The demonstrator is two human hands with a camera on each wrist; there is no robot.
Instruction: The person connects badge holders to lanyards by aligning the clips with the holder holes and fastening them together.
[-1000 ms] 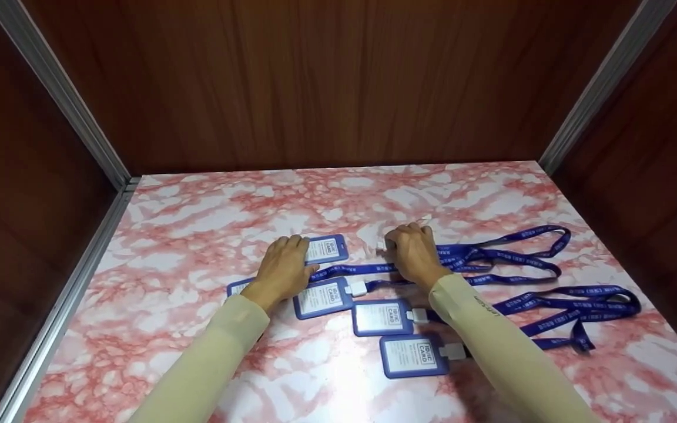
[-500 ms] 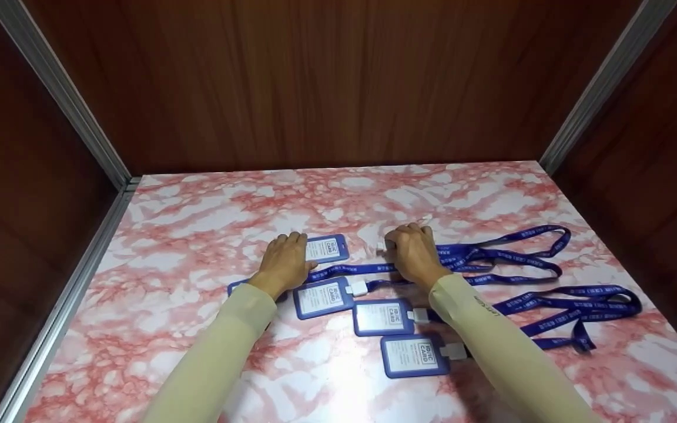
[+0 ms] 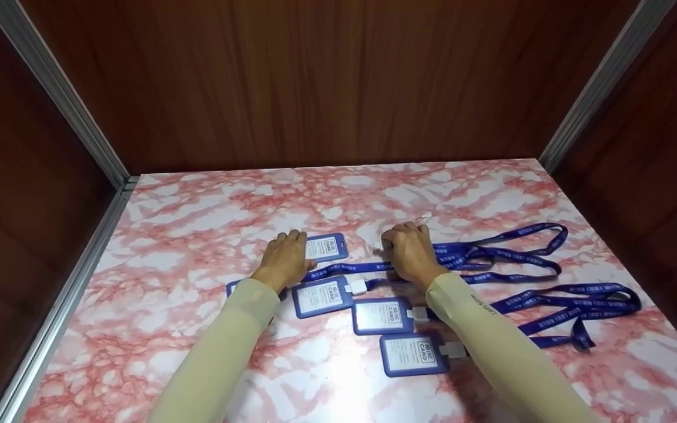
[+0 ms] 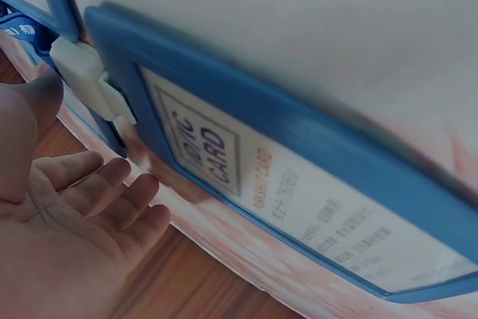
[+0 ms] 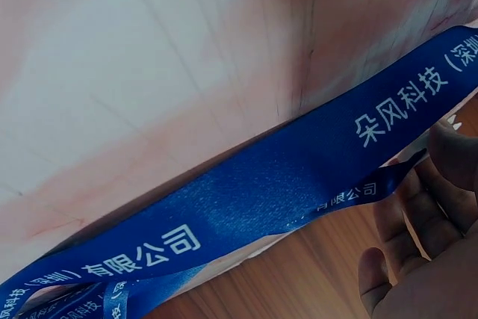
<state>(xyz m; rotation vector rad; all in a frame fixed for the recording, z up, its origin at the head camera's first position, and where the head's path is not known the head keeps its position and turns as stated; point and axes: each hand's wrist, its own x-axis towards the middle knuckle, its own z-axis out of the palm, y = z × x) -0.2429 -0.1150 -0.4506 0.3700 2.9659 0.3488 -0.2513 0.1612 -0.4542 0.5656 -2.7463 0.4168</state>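
My left hand (image 3: 282,258) lies over the left part of a blue ID badge holder (image 3: 327,247) at the back of the row, fingers loosely bent. Another badge holder (image 4: 299,162), mostly hidden by my left wrist in the head view, fills the left wrist view; its white clip (image 4: 86,76) is close to my thumb. With thumb and fingers my right hand (image 3: 412,249) pinches the end of a blue lanyard (image 5: 246,177), whose white clip (image 3: 378,245) peeks out on the left. The lanyard's printed strap trails off to the right, looped at its end.
Three more badge holders sit in a staggered row: one by my left wrist (image 3: 322,296), a middle one (image 3: 381,316) and a front one (image 3: 414,354). Their lanyards (image 3: 573,299) stretch right. Dark wood panels (image 3: 338,82) enclose the red-and-white marbled table (image 3: 197,364).
My left hand and forearm have shifted slightly right, and the sleeve covers more of the leftmost badge holder. The right hand stays almost in place, still at the lanyard's end.
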